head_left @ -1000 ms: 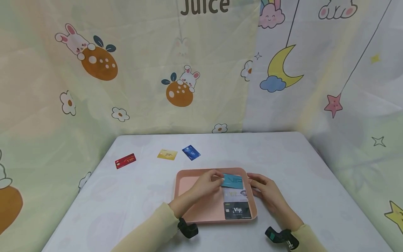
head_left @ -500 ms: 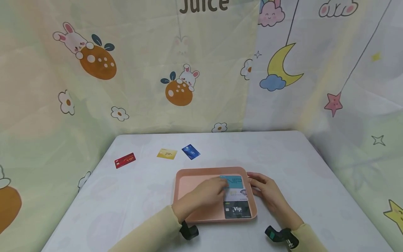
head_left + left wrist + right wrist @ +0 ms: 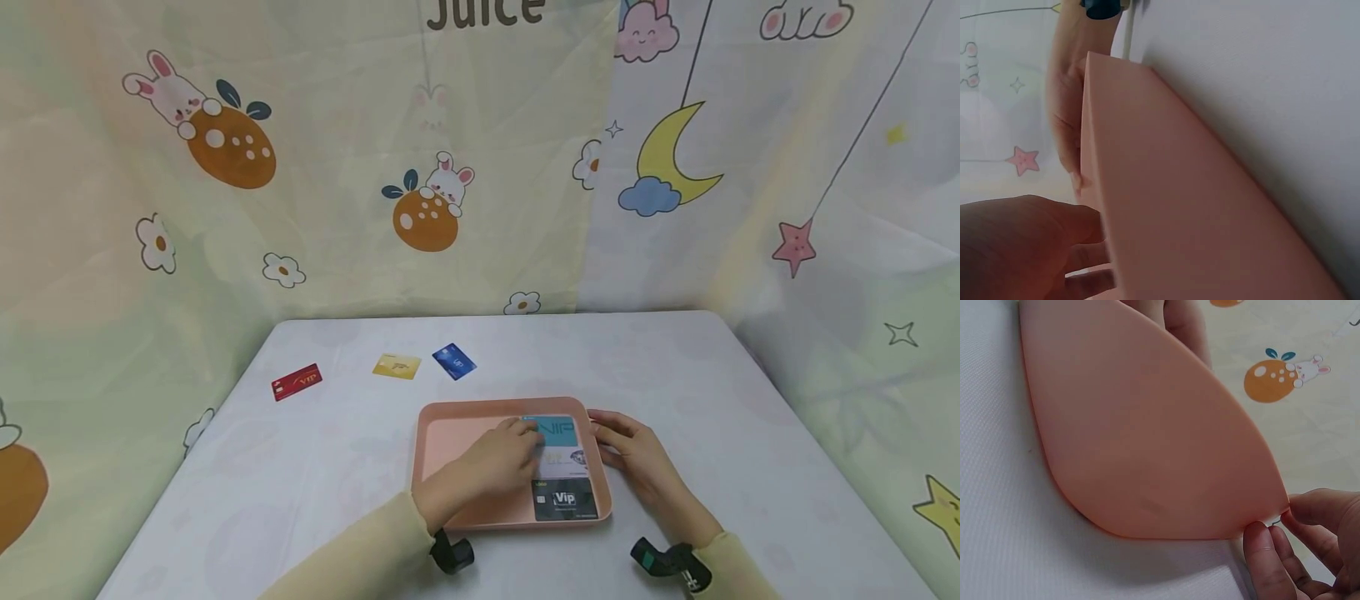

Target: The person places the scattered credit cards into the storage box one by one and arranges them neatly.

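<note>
In the head view a pink tray [image 3: 480,408] holds a teal VIP card [image 3: 558,430], a white card [image 3: 557,461] and a dark grey Vip card [image 3: 565,500], stacked in a column on its right side. My left hand [image 3: 498,458] reaches over the tray, and its extended fingers rest at the left edges of the teal and white cards. My right hand [image 3: 637,454] holds the tray's right side near the far corner. Seen from the right wrist, thumb and fingers [image 3: 1263,556] touch the tray's wall and rim. The left wrist view shows mostly the tray's outer wall [image 3: 1179,181].
A red card [image 3: 297,382], a yellow card [image 3: 397,366] and a blue card [image 3: 454,362] lie apart on the white table [image 3: 300,467] behind and left of the tray. Printed cloth walls [image 3: 330,167] enclose the table's back and sides.
The left hand no longer pinches the teal card; that card now lies flat in the tray above the white one. The left fingers have straightened onto the cards. The right hand stays put.
</note>
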Demonstrator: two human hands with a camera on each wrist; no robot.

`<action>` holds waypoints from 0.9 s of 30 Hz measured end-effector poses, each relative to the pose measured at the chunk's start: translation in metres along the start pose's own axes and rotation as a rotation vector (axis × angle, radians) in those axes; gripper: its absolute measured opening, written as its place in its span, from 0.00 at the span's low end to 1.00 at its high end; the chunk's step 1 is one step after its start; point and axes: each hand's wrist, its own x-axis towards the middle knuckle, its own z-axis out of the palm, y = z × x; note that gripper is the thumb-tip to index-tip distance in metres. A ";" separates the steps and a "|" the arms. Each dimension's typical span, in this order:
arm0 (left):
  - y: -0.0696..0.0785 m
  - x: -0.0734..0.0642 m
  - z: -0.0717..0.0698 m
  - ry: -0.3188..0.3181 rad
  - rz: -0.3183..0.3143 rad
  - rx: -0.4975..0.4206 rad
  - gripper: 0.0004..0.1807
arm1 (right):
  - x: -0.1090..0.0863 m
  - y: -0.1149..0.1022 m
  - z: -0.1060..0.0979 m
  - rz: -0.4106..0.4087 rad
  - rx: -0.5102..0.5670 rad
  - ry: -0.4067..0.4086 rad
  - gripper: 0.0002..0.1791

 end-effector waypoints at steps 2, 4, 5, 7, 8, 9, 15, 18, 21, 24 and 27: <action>-0.003 0.000 -0.001 0.007 0.000 -0.002 0.24 | 0.000 0.000 0.001 -0.002 -0.002 -0.001 0.30; -0.006 0.001 -0.003 0.016 -0.007 -0.004 0.24 | 0.000 0.000 0.001 -0.007 -0.004 -0.002 0.30; -0.009 0.001 -0.004 0.019 -0.011 -0.007 0.24 | 0.000 0.000 0.001 -0.008 -0.003 -0.001 0.30; -0.013 0.002 -0.007 0.031 -0.014 -0.007 0.24 | 0.000 0.000 0.002 -0.009 -0.005 0.003 0.30; -0.015 0.002 -0.008 0.034 -0.016 -0.004 0.24 | 0.000 0.000 0.001 -0.008 -0.007 0.004 0.30; -0.017 0.002 -0.009 0.039 -0.017 -0.007 0.24 | 0.000 0.000 0.001 -0.006 -0.006 0.007 0.29; -0.029 0.000 -0.017 0.050 -0.023 -0.035 0.24 | 0.000 0.000 0.001 -0.003 -0.019 0.010 0.30; -0.034 -0.002 -0.022 0.058 -0.029 -0.050 0.24 | 0.000 -0.001 0.001 -0.005 -0.017 0.010 0.31; -0.040 -0.003 -0.027 0.079 -0.039 -0.070 0.24 | 0.000 -0.001 0.001 -0.002 -0.011 0.011 0.30; -0.046 -0.005 -0.031 0.101 -0.063 -0.098 0.23 | 0.001 -0.001 0.001 0.004 -0.010 0.012 0.29; -0.053 -0.007 -0.034 0.120 -0.082 -0.114 0.22 | 0.001 -0.001 0.001 0.005 -0.016 0.010 0.30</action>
